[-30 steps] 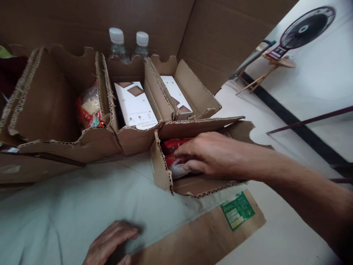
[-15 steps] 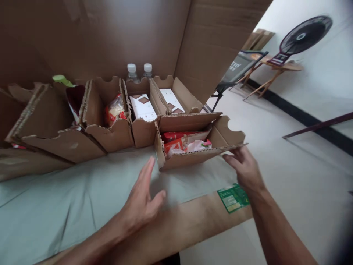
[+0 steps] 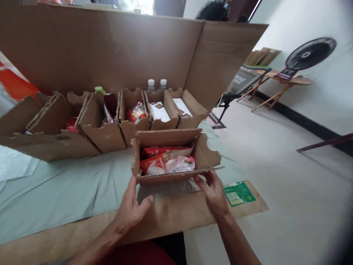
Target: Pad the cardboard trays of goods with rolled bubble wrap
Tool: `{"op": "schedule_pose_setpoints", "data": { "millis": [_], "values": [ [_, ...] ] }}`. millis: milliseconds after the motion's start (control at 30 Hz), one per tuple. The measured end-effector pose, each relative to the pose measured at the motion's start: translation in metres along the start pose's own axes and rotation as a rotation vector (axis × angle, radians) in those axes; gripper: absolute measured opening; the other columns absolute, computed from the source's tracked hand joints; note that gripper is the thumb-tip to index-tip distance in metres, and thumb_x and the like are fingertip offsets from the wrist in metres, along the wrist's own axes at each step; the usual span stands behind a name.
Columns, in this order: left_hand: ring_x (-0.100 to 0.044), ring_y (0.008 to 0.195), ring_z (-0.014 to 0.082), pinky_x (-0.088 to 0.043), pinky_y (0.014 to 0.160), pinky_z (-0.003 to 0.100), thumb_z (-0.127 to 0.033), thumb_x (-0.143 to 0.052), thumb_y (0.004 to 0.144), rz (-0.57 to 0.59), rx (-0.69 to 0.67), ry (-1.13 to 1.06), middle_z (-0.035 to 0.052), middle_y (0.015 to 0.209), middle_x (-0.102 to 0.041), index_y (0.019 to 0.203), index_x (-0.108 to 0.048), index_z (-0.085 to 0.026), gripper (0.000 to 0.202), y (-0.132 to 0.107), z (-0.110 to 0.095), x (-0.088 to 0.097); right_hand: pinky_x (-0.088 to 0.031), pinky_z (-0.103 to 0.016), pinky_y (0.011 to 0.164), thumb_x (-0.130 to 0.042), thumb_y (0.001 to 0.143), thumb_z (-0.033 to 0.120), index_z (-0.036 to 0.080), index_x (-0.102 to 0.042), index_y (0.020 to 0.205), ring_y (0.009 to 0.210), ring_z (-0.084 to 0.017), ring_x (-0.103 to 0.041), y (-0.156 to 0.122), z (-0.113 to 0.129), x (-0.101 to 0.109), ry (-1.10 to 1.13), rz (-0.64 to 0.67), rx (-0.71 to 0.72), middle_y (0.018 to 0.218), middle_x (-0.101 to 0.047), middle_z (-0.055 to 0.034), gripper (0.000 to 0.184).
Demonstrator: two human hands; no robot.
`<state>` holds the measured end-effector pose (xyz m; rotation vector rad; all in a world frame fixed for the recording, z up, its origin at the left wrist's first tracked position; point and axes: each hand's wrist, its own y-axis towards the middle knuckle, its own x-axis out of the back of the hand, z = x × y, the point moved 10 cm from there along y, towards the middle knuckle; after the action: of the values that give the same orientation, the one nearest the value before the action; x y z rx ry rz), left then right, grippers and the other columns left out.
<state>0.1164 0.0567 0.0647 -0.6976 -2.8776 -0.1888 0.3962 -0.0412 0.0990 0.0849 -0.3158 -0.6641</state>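
Observation:
A small open cardboard box [image 3: 202, 156] holds red and pink-white snack packets [image 3: 165, 162]. My left hand [image 3: 132, 208] grips its near left corner, fingers up the side wall and thumb under the front. My right hand [image 3: 213, 191] pinches the near right edge of the same box. The box sits on a pale green cloth [image 3: 68, 187] at the table's front.
Behind stand several more open cardboard boxes [image 3: 104, 132] with packets and white cartons, two water bottles [image 3: 156, 85], and a tall cardboard screen [image 3: 124, 51]. A brown sheet with a green label [image 3: 238, 193] lies at the table edge. A fan [image 3: 309, 55] and wooden stands are far right.
My right hand came out of the box and moved to its right edge. My left hand rose from the table to the left corner. The box has come closer to me.

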Motion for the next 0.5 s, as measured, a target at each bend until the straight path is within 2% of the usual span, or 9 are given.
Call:
{"op": "schedule_pose_setpoints", "data": {
  "millis": [67,133,200,267,333,367,400,433,500],
  "values": [
    [-0.056,0.133,0.0317,-0.046,0.112,0.048,-0.041,-0.065,0.091,-0.084,0.053,0.032,0.0110,0.132,-0.063,0.135,-0.053,-0.021,0.050,-0.015,-0.001,0.039,-0.053,-0.042,0.098,-0.071,0.088,0.050,0.024,-0.068,0.116,0.108,-0.027,-0.068,-0.008,0.018,-0.036,0.053,0.093,0.018,0.113,-0.074,-0.0087,0.038],
    [-0.055,0.133,0.0316,-0.043,0.113,0.049,-0.041,-0.068,0.089,-0.162,0.045,0.048,0.0108,0.133,-0.062,0.134,-0.053,-0.021,0.052,-0.016,-0.013,0.061,-0.053,-0.042,0.100,-0.069,0.089,0.052,0.025,-0.067,0.121,0.109,-0.026,-0.068,-0.009,0.034,-0.057,0.120,0.132,0.046,0.118,-0.074,-0.0084,0.042],
    [-0.054,0.134,0.0334,-0.040,0.117,0.053,-0.040,-0.071,0.084,-0.181,0.001,0.038,0.0129,0.140,-0.059,0.138,-0.050,-0.020,0.062,-0.005,-0.030,0.058,-0.053,-0.043,0.101,-0.065,0.090,0.056,0.025,-0.068,0.118,0.111,-0.027,-0.068,-0.005,0.042,-0.049,0.165,0.032,0.069,0.118,-0.073,-0.0080,0.042],
    [-0.051,0.138,0.0357,-0.035,0.121,0.057,-0.039,-0.072,0.081,-0.113,-0.045,-0.005,0.0152,0.147,-0.055,0.146,-0.045,-0.019,0.073,0.008,-0.045,0.033,-0.051,-0.046,0.105,-0.059,0.092,0.059,0.025,-0.069,0.113,0.115,-0.028,-0.066,-0.005,0.045,-0.021,0.197,-0.174,0.094,0.118,-0.073,-0.0083,0.040],
    [-0.042,0.148,0.0371,-0.029,0.126,0.058,-0.034,-0.071,0.079,0.004,-0.082,-0.042,0.0161,0.157,-0.048,0.154,-0.038,-0.019,0.083,0.013,-0.054,0.005,-0.046,-0.050,0.111,-0.053,0.095,0.058,0.025,-0.068,0.119,0.125,-0.030,-0.063,-0.012,0.046,0.003,0.217,-0.340,0.118,0.127,-0.070,-0.0097,0.043],
    [-0.039,0.150,0.0375,-0.028,0.126,0.057,-0.031,-0.071,0.079,0.042,-0.085,-0.047,0.0161,0.159,-0.046,0.156,-0.036,-0.019,0.085,0.012,-0.054,-0.002,-0.044,-0.052,0.114,-0.050,0.096,0.058,0.025,-0.066,0.125,0.128,-0.031,-0.061,-0.017,0.047,0.008,0.216,-0.386,0.127,0.131,-0.068,-0.0104,0.046],
    [-0.039,0.151,0.0381,-0.029,0.126,0.057,-0.030,-0.071,0.079,0.050,-0.075,-0.042,0.0162,0.159,-0.045,0.156,-0.037,-0.019,0.084,0.008,-0.051,-0.003,-0.043,-0.052,0.115,-0.047,0.098,0.057,0.026,-0.064,0.130,0.131,-0.031,-0.060,-0.021,0.046,0.007,0.205,-0.397,0.126,0.134,-0.066,-0.0108,0.048],
    [-0.041,0.149,0.0387,-0.031,0.125,0.058,-0.031,-0.071,0.079,0.025,-0.055,-0.033,0.0165,0.157,-0.047,0.154,-0.039,-0.019,0.082,0.002,-0.046,0.004,-0.042,-0.053,0.116,-0.045,0.099,0.057,0.026,-0.063,0.133,0.132,-0.031,-0.059,-0.024,0.045,-0.001,0.185,-0.374,0.114,0.135,-0.066,-0.0108,0.050],
    [-0.048,0.143,0.0381,-0.037,0.121,0.057,-0.033,-0.069,0.082,-0.088,-0.013,-0.017,0.0160,0.150,-0.054,0.150,-0.043,-0.019,0.074,-0.009,-0.034,0.033,-0.043,-0.052,0.117,-0.045,0.100,0.057,0.026,-0.062,0.135,0.131,-0.031,-0.060,-0.025,0.040,-0.031,0.158,-0.246,0.078,0.133,-0.067,-0.0103,0.049]
  ]
}}
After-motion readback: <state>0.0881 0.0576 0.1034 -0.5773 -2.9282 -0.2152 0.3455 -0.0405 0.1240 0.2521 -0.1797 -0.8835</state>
